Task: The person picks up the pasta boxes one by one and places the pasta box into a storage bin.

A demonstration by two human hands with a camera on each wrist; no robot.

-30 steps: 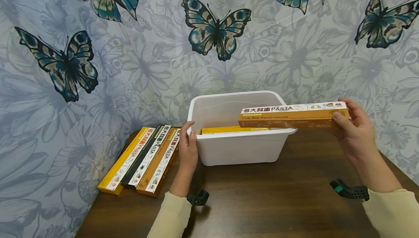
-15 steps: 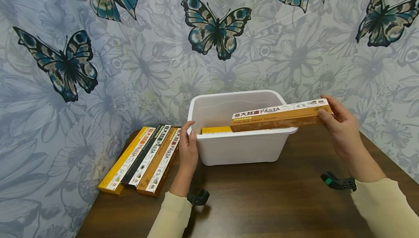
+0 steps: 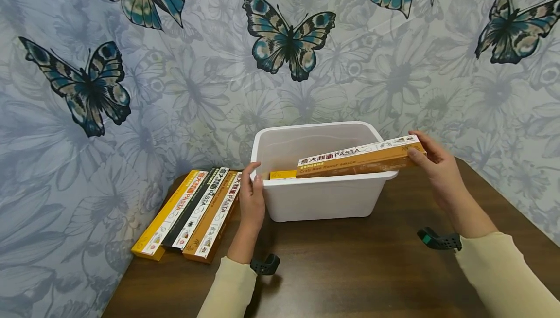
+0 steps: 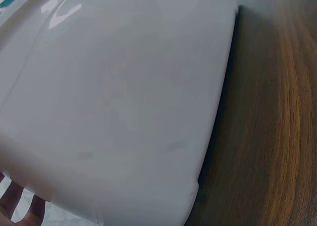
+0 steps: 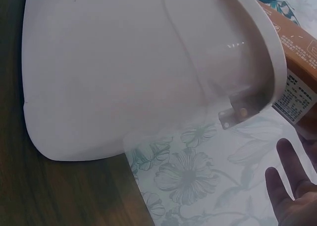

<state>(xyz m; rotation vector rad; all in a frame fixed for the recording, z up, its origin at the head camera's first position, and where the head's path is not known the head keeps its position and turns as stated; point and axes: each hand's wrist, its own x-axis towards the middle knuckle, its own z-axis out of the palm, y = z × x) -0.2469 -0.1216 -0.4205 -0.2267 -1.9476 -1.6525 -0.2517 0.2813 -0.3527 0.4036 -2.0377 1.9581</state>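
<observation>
A white plastic bin stands on the table against the wall. My left hand holds its left rim, thumb in front and fingers around the corner. My right hand pinches the right end of a brown pasta box labelled crab roe flavor sauce. That box slants over the bin's opening, its left end lower and overlapping the front rim. Inside the bin, part of a yellow box shows behind the rim. The right wrist view catches the brown box past the bin's rim, with spread fingers below it.
Left of the bin, three pasta boxes lie side by side: a yellow one, a black one and a brown one. The brown wooden table meets a wall covering with butterflies.
My right hand has moved left, bringing the brown pasta box further over the bin and tilting its left end down. My left hand has stayed on the rim.
</observation>
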